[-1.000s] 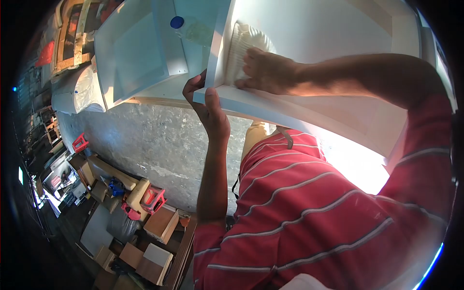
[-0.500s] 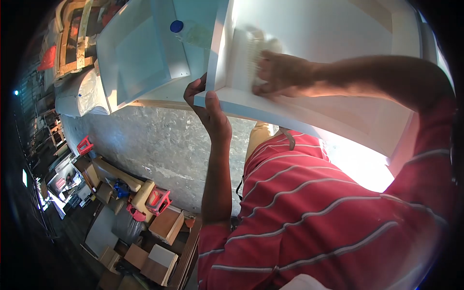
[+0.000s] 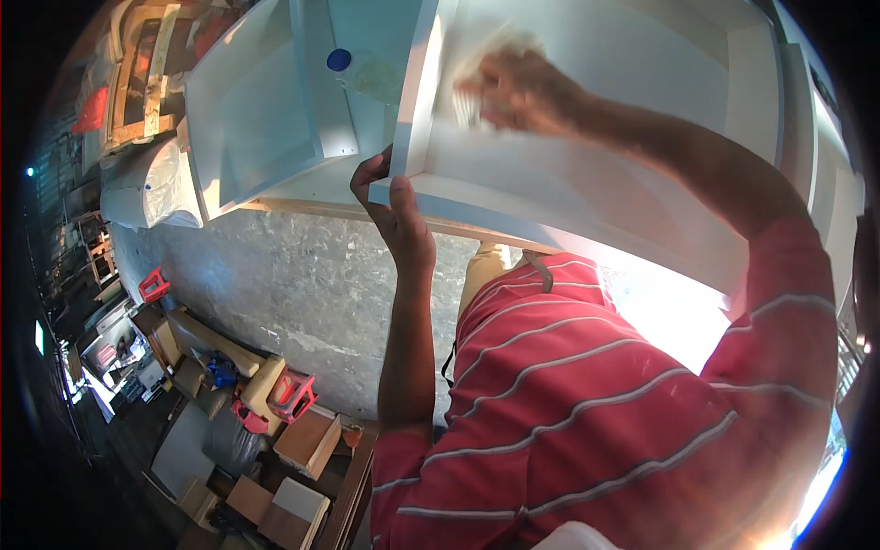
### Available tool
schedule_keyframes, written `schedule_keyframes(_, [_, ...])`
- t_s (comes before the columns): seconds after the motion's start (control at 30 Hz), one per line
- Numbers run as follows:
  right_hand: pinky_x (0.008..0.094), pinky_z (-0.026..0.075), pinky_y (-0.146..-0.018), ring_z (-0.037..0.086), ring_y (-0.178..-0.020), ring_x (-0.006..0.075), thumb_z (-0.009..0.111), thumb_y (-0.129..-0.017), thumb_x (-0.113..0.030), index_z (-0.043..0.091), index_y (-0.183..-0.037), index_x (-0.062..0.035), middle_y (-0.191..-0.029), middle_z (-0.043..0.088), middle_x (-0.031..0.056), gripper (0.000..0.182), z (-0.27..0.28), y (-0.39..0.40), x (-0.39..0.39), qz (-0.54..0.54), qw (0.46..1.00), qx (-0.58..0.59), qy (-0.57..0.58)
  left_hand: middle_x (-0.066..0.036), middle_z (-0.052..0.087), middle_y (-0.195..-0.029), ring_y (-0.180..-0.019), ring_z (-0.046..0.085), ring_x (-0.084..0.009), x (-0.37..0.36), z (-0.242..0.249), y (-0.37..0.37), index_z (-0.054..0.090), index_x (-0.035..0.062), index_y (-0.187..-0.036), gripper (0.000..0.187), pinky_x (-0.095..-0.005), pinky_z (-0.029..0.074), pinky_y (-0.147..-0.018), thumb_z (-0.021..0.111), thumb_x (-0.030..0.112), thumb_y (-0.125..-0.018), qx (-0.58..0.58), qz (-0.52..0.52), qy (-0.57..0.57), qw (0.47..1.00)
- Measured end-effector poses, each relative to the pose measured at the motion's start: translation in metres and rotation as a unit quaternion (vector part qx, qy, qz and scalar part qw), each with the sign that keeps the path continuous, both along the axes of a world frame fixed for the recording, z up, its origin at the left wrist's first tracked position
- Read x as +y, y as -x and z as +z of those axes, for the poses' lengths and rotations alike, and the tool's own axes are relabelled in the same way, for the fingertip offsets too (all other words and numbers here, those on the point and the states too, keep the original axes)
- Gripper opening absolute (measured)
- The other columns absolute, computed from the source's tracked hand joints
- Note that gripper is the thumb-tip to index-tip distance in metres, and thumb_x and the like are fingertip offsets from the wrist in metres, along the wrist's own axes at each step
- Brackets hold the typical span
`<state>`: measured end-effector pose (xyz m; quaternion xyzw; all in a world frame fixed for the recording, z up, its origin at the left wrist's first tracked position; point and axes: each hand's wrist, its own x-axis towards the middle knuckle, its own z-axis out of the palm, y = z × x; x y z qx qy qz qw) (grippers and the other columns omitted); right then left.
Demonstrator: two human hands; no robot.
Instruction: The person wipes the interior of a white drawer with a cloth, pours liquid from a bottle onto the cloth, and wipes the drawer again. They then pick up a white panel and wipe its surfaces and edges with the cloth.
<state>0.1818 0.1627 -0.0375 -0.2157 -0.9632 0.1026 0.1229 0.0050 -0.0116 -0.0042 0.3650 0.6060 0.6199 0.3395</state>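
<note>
- Bottle (image 3: 362, 69): lies beside the panel's left rim, blue cap pointing left; its clear body is faint.
- Left hand (image 3: 396, 215): fingers curled round the near-left corner of the white panel (image 3: 596, 174), thumb on top.
- Panel: long axis runs left to right; far end cut off.
- Right hand (image 3: 513, 87): blurred, fingers closed on a white cloth (image 3: 469, 103) against the panel; cloth mostly hidden.

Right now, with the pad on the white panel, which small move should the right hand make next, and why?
Probably drag the right hand and its blurred pad back toward the near frame edge. The left hand clamps that corner of the white panel, so the panel should stay put.
</note>
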Motion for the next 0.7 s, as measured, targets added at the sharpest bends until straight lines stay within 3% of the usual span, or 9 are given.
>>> schedule_keyframes(0.1, [0.0404, 0.041, -0.081, 0.051, -0.095, 0.0220, 0.062, -0.083, -0.029, 0.047, -0.130, -0.0183, -0.098, 0.050, 0.0068, 0.051, -0.001, 0.004, 0.006, -0.101, 0.994, -0.009, -0.044, -0.010, 0.044, -0.116, -0.109, 0.042, -0.0179, 0.000, 0.000, -0.001, 0.036, 0.0062, -0.121, 0.041, -0.0351, 0.034, -0.096, 0.051, 0.028, -0.090, -0.013, 0.006, 0.003, 1.000])
schedule_keyframes(0.23, [0.0412, 0.042, -0.081, 0.052, -0.089, 0.0257, 0.059, -0.084, -0.031, 0.046, -0.131, -0.0161, -0.095, 0.051, 0.0096, 0.051, -0.004, 0.001, -0.053, 0.089, 0.994, 0.039, -0.047, -0.009, 0.044, -0.116, -0.108, 0.041, -0.0172, 0.001, 0.001, -0.002, 0.036, 0.0063, -0.121, 0.040, -0.0346, 0.034, -0.096, 0.051, 0.028, -0.090, -0.020, 0.012, 0.000, 1.000])
schedule_keyframes(0.3, [0.0419, 0.044, -0.081, 0.054, -0.088, 0.0277, 0.058, -0.086, -0.029, 0.046, -0.130, -0.0140, -0.092, 0.052, 0.0104, 0.048, -0.006, 0.006, -0.021, 0.000, 0.998, 0.038, 0.051, -0.009, 0.045, -0.115, -0.107, 0.042, -0.0170, 0.001, 0.007, -0.004, 0.036, 0.0064, -0.121, 0.039, -0.0343, 0.034, -0.096, 0.050, 0.027, -0.090, -0.018, -0.001, 0.000, 1.000])
schedule_keyframes(0.33, [0.0419, 0.045, -0.079, 0.055, -0.089, 0.0286, 0.057, -0.086, -0.025, 0.045, -0.129, -0.0107, -0.087, 0.054, 0.0109, 0.047, -0.002, 0.017, -0.001, -0.106, 0.994, -0.038, 0.011, -0.009, 0.045, -0.115, -0.107, 0.042, -0.0170, 0.001, 0.005, -0.004, 0.036, 0.0064, -0.121, 0.039, -0.0343, 0.034, -0.096, 0.050, 0.027, -0.090, -0.018, -0.001, -0.002, 1.000])
schedule_keyframes(0.37, [0.0420, 0.046, -0.076, 0.055, -0.091, 0.0289, 0.057, -0.085, -0.021, 0.045, -0.128, -0.0088, -0.089, 0.055, 0.0116, 0.047, 0.001, 0.014, 0.017, -0.121, 0.990, 0.047, -0.048, -0.009, 0.045, -0.115, -0.107, 0.042, -0.0171, 0.001, 0.004, -0.003, 0.036, 0.0063, -0.121, 0.039, -0.0343, 0.034, -0.096, 0.050, 0.026, -0.090, -0.023, 0.002, 0.003, 1.000])
schedule_keyframes(0.43, [0.0422, 0.045, -0.079, 0.055, -0.092, 0.0283, 0.058, -0.085, -0.022, 0.045, -0.129, -0.0081, -0.092, 0.054, 0.0114, 0.048, -0.001, 0.022, 0.004, -0.063, 0.997, -0.016, 0.030, -0.009, 0.045, -0.115, -0.106, 0.042, -0.0172, 0.001, 0.004, -0.001, 0.036, 0.0063, -0.121, 0.039, -0.0342, 0.034, -0.096, 0.050, 0.026, -0.090, -0.024, 0.005, 0.006, 1.000])
schedule_keyframes(0.57, [0.0419, 0.042, -0.080, 0.052, -0.091, 0.0261, 0.059, -0.082, -0.019, 0.046, -0.132, -0.0086, -0.090, 0.052, 0.0083, 0.053, -0.001, 0.009, -0.049, 0.091, 0.993, 0.066, -0.020, -0.010, 0.045, -0.115, -0.106, 0.043, -0.0177, 0.002, 0.005, -0.004, 0.036, 0.0057, -0.120, 0.038, -0.0339, 0.034, -0.095, 0.050, 0.024, -0.090, -0.025, 0.013, 0.005, 1.000])
schedule_keyframes(0.63, [0.0398, 0.041, -0.086, 0.052, -0.097, 0.0240, 0.058, -0.083, -0.027, 0.050, -0.128, -0.0074, -0.094, 0.053, 0.0096, 0.050, -0.004, -0.003, -0.013, 0.057, 0.997, 0.047, -0.006, -0.010, 0.045, -0.115, -0.106, 0.043, -0.0178, 0.001, 0.004, -0.002, 0.036, 0.0054, -0.120, 0.038, -0.0337, 0.034, -0.095, 0.050, 0.024, -0.090, -0.025, 0.012, 0.000, 1.000])
schedule_keyframes(0.7, [0.0422, 0.040, -0.081, 0.051, -0.092, 0.0247, 0.061, -0.077, -0.022, 0.048, -0.133, -0.0148, -0.097, 0.054, 0.0067, 0.058, -0.026, -0.014, 0.044, -0.092, 0.979, 0.065, 0.170, -0.010, 0.045, -0.114, -0.105, 0.043, -0.0176, 0.001, -0.001, -0.002, 0.036, 0.0049, -0.121, 0.038, -0.0335, 0.035, -0.094, 0.049, 0.021, -0.090, -0.010, 0.013, -0.002, 1.000])
